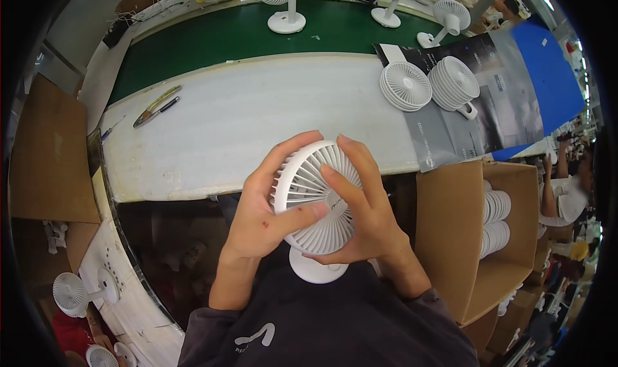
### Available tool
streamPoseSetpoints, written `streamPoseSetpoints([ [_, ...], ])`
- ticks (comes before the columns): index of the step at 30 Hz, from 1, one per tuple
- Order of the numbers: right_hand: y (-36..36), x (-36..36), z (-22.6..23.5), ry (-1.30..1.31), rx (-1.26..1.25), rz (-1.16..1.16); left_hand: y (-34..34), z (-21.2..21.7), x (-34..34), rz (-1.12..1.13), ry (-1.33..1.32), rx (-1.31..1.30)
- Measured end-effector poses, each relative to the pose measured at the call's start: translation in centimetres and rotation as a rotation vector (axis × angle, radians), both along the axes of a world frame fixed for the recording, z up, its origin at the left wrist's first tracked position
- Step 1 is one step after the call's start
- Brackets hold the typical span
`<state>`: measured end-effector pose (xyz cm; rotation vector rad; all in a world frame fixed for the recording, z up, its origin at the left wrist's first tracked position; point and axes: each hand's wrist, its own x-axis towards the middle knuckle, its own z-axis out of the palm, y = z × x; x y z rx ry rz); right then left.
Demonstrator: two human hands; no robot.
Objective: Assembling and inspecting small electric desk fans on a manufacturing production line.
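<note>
Fan (308, 190) held before our dark shirt (322, 322), we grip its left side with our left hand (254, 222), thumb resting on the grille, and its right side with our right hand (380, 228), one finger laid across the ribs; both hands are closed around the white rim. Below it shows a round white base (314, 272). Beyond, on our desk (277, 116), lie a pen (168, 104) and, toward the right, two stacks of round white grilles (409, 84). Beside our right arm stands an open cardboard box (447, 238).

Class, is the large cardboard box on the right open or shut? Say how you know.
Open: the large cardboard box has an uncovered mouth, and stacked round white parts show inside.
</note>
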<state>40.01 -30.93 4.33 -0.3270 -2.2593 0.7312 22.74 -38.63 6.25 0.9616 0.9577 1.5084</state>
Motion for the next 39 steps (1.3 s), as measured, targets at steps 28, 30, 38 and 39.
streamPoseSetpoints([
  [28, -4.0, 1.0, -8.6, -0.121, -0.237, -0.35, -3.8, -13.8, 2.7, -0.123, -0.478, -0.166],
  [30, -4.8, 1.0, -8.6, -0.232, -0.129, -0.21, -4.4, -16.3, 2.3, -0.123, -0.65, -0.17],
  [38, -5.2, 0.7, -7.9, -0.634, 0.289, 0.278, -7.1, -19.7, 2.4, -0.058, -0.843, -0.117],
  [39, -5.4, 0.4, -8.3, -0.608, 0.272, 0.243, -7.3, -19.8, 2.5, -0.021, -0.886, -0.132],
])
